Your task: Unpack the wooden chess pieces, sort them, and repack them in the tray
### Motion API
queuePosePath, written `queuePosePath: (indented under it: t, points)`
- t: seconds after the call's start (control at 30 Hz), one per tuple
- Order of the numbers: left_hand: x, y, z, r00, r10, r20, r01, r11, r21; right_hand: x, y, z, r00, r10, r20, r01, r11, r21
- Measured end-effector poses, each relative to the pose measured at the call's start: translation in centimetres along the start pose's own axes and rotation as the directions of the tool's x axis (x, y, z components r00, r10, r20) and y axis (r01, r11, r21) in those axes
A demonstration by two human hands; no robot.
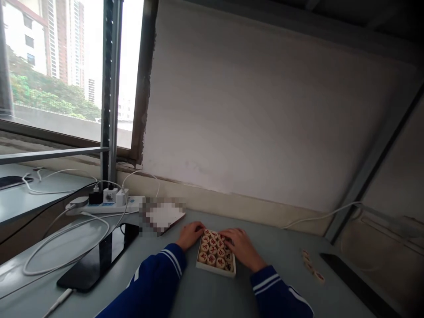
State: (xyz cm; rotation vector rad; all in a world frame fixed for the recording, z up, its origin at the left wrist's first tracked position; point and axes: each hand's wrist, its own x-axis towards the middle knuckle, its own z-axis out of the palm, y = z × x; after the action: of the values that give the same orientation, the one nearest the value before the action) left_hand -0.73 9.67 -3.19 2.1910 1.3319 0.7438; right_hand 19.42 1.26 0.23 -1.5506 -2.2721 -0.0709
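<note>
Nearest the person, two blue sleeves (pixel 154 276) lie over the table (pixel 205 300), with a shallow white box (pixel 215 270) between them, straight ahead, presumably for an equal reach by both hands. Its near wall faces the person, slanting slightly down to the right, and its sides run away toward the wall. It looks close to square, so a long axis cannot be told surely. Round pieces (pixel 212 250) sit in rows inside, marked faces up, mostly red with dark marks toward the right; the rim probably keeps the rows together.

The left hand (pixel 191 235) bends its fingers to the far left corner, likely to steady the box. The right hand (pixel 241 246) arches over the right side, fingertips at the pieces, perhaps lining them up. Whether either grip is pinching anything, I cannot tell.

Off to the right, loose pieces (pixel 308 264) lie in a short line beside a dark flat object (pixel 357 282). At left a phone (pixel 96 263) lies with a cable at its near end, seemingly charging. Farther back are a power strip (pixel 134 203), a blurred pale item (pixel 165 216) and the bare wall (pixel 258 110).
</note>
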Motion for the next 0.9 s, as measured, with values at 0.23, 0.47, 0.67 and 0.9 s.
queuePosePath:
  t: [0.23, 0.47, 0.67, 0.9]
  points:
    - [-0.2, 0.4, -0.3, 1.000, -0.002, 0.019, 0.002, 1.000, 0.005, 0.1, -0.4, 0.9, 0.987, 0.028, -0.157, -0.023, 0.999, 0.030]
    - [-0.2, 0.6, -0.5, 0.999, 0.000, 0.042, 0.000, 1.000, 0.005, -1.6, 4.9, -0.1, 0.917, 0.270, -0.293, -0.282, 0.959, 0.001]
    - [-0.1, 0.9, -0.7, 0.998, -0.001, 0.058, 0.002, 1.000, -0.010, -7.0, 11.4, -1.2, 0.779, 0.524, -0.345, -0.616, 0.741, -0.265]
    - [0.0, 0.7, -0.6, 0.998, 0.014, 0.061, -0.012, 1.000, -0.018, -8.8, 13.0, -3.1, 0.621, 0.596, -0.509, -0.761, 0.613, -0.211]
